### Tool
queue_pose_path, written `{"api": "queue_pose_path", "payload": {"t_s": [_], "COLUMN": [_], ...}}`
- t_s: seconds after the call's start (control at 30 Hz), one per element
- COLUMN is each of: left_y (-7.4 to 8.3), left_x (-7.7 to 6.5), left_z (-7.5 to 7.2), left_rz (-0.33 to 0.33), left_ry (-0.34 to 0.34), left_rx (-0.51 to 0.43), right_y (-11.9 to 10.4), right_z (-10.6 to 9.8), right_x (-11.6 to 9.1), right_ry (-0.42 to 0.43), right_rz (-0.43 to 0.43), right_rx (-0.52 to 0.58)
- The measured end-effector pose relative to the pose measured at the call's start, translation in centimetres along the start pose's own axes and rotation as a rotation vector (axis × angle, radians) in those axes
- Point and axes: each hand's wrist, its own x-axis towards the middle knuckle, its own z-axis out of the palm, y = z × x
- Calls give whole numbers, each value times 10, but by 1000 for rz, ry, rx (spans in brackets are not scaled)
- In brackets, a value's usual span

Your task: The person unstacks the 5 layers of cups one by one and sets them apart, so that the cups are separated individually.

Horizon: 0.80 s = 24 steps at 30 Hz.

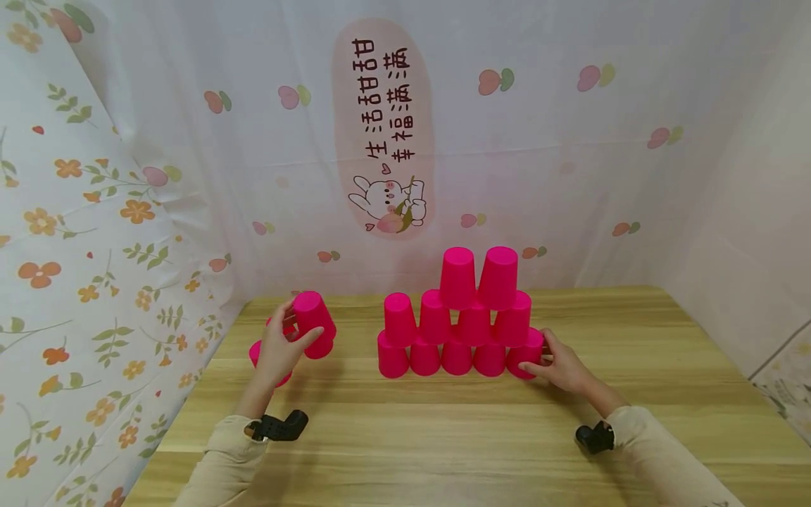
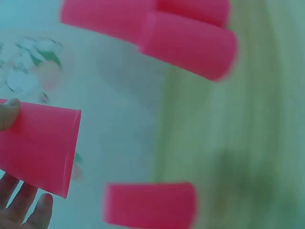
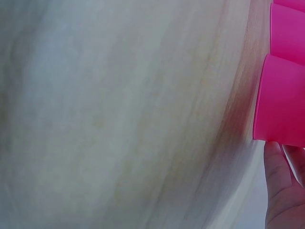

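My left hand point(image 1: 279, 352) grips an upside-down pink cup point(image 1: 310, 314), thumb on one side and fingers on the other. In the left wrist view this cup point(image 2: 38, 145) is tilted, its rim facing right. More pink cups point(image 1: 320, 347) sit behind and below that hand, partly hidden by it. To the right stands a stepped wall of upturned pink cups point(image 1: 457, 358), with two cups point(image 1: 457, 278) side by side on top. My right hand point(image 1: 564, 362) holds the rightmost bottom cup point(image 1: 531, 345), thumb across its front. The right wrist view shows fingertips against that cup point(image 3: 281, 105).
The cups stand on a wood-grain table point(image 1: 418, 436). A white curtain point(image 1: 557, 176) with fruit prints and a rabbit picture hangs behind its far edge. Flowered cloth point(image 1: 95, 282) lines the left side. Black wrist cameras point(image 1: 284, 427) are strapped to both arms.
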Motion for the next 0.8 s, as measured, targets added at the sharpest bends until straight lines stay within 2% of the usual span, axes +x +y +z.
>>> {"api": "queue_pose_path", "payload": {"t_s": [0.17, 0.27, 0.43, 0.6, 0.8], "left_y": [-31, -47, -67, -77, -84], "left_x": [-14, -20, -26, -31, -36], "left_z": [2, 5, 12, 18, 21], "left_rz": [-122, -158, -157, -160, -173], "left_ry": [18, 40, 80, 122, 140], "left_rx": [38, 69, 121, 149, 129], "right_y": [8, 22, 41, 43, 17], "right_z": [0, 2, 3, 3, 1], "right_x": [1, 3, 5, 6, 2], "right_ry": [0, 0, -6, -11, -5], "right_rz": [-11, -9, 13, 10, 14], "right_rx": [12, 17, 24, 42, 44]}}
